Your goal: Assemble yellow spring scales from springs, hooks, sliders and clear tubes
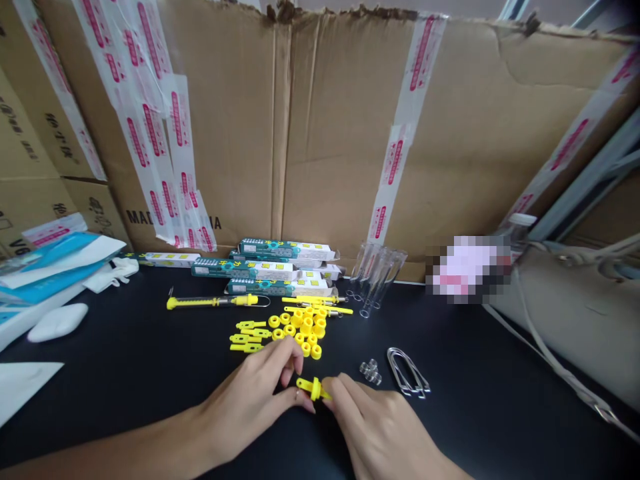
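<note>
My left hand (255, 393) and my right hand (380, 423) meet low in the middle of the black table (150, 347). Together they pinch a small yellow plastic piece (313, 388), a flat tab with a ring on it. The left fingertips hold its left end, the right fingertips its right end. Just beyond the hands lie a heap of yellow rings (303, 327) and a few yellow flat tabs (247, 337). A finished yellow-ended tube tool (215, 302) lies further back.
Green-and-white printed boxes (260, 269) are stacked at the back. Clear tubes (375, 277) lean near them. Metal wire hooks (407, 373) and small clear caps (371, 371) lie to the right. A cardboard wall (325, 133) closes the back. White and blue items (55, 267) sit at left.
</note>
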### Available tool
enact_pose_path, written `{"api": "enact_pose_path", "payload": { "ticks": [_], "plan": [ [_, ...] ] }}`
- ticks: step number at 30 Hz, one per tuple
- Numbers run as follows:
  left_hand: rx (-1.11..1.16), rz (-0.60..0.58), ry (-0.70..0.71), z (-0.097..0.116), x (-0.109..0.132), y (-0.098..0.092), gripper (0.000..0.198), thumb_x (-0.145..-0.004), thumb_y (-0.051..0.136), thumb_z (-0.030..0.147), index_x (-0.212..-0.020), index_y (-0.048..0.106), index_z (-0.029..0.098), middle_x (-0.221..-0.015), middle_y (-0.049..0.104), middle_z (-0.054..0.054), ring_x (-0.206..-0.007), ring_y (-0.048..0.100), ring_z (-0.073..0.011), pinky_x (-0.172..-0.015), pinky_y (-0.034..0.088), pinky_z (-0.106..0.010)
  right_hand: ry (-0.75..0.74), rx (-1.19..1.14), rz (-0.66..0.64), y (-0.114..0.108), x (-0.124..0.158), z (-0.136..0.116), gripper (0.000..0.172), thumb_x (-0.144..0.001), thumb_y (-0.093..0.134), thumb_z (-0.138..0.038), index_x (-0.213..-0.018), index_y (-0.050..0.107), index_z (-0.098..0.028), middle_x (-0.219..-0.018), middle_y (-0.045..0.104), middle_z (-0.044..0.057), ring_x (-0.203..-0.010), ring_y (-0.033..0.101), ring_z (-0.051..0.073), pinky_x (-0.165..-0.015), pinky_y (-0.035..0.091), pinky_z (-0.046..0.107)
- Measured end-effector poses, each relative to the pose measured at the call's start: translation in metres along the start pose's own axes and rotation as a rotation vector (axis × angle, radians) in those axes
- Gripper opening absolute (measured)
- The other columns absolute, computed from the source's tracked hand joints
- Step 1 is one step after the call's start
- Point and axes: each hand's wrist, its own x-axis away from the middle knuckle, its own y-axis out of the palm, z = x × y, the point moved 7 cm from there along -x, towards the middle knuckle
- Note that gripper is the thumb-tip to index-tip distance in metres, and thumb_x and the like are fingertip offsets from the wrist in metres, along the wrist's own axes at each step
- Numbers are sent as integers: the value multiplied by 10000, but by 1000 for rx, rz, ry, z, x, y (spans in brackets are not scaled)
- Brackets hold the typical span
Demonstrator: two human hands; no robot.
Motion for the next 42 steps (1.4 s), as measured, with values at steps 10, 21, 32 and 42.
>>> {"api": "enact_pose_path", "payload": {
  "ticks": [10, 21, 32, 42],
  "plan": [
    [-241, 12, 219, 24, 6, 0, 306, -1004, 459, 288, -710, 433, 209, -718, 531, 30, -638, 526, -121, -602, 413, -244, 30, 84, 132, -12, 1, 0, 236, -998, 333, -84, -902, 537, -154, -640, 564, 13, -450, 549, 154, -400, 352, 282],
    [-148, -114, 279, 32, 11, -2, 264, -1061, 293, 255, -874, 476, 221, -833, 570, 8, -740, 569, -143, -676, 438, -249, -1, 16, 195, -17, 3, -1, 239, -1017, 323, -72, -1048, 560, -76, -648, 594, 30, -497, 570, 147, -431, 404, 257],
    [-150, -59, 284, 34, 10, -4, 256, -1051, 354, 243, -858, 519, 214, -818, 587, 10, -744, 579, -137, -685, 437, -242, 38, -12, 228, -17, 0, 1, 178, -1033, 370, -126, -1038, 547, -114, -681, 610, 26, -534, 587, 158, -464, 421, 266],
    [-151, 27, 295, 27, 12, -6, 279, -1021, 394, 168, -815, 577, 210, -772, 631, 10, -748, 627, -132, -739, 485, -234, 155, -64, 205, -14, 4, 10, 233, -1058, 309, -154, -1009, 537, -161, -698, 621, 15, -536, 624, 144, -465, 414, 246]
  ]
}}
